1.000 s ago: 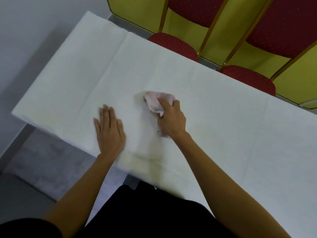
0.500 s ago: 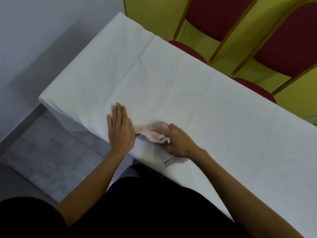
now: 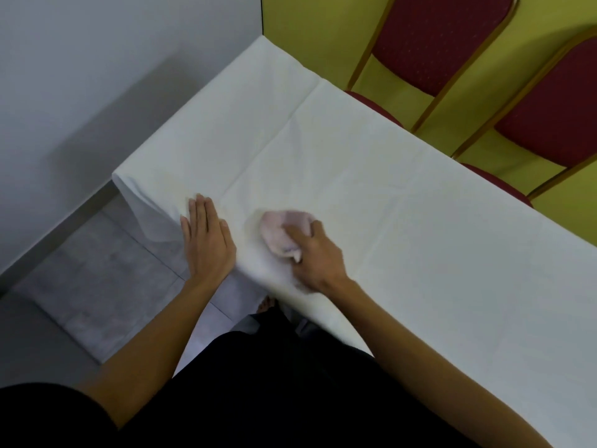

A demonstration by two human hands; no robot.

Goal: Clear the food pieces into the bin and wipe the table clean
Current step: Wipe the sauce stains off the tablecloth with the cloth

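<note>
From the head view, a long rectangular table (image 3: 420,221) runs diagonally across the scene, covered in a white cloth with a matte, slightly papery surface crossed by straight fold creases; at its near left corner the covering hangs in soft folds over the edge. The left hand (image 3: 206,240) lies flat and spread, palm down, fingers straight and together, pressing on the covering right at the near edge and holding nothing. Just beside it, the right hand (image 3: 315,253) is curled over a crumpled pale pink wiping cloth (image 3: 279,229), fingers bent on top of it and the thumb tucked at its near side; the cloth bunches into a soft rounded wad that sticks out ahead of the fingers and rests on the table surface near the front edge. Beyond the far edge stand two chairs (image 3: 452,43) with dark red, finely dotted padded backs and seats on thin gold metal frames, against a yellow-green wall. Grey mottled floor tiles (image 3: 97,270) show below left.
</note>
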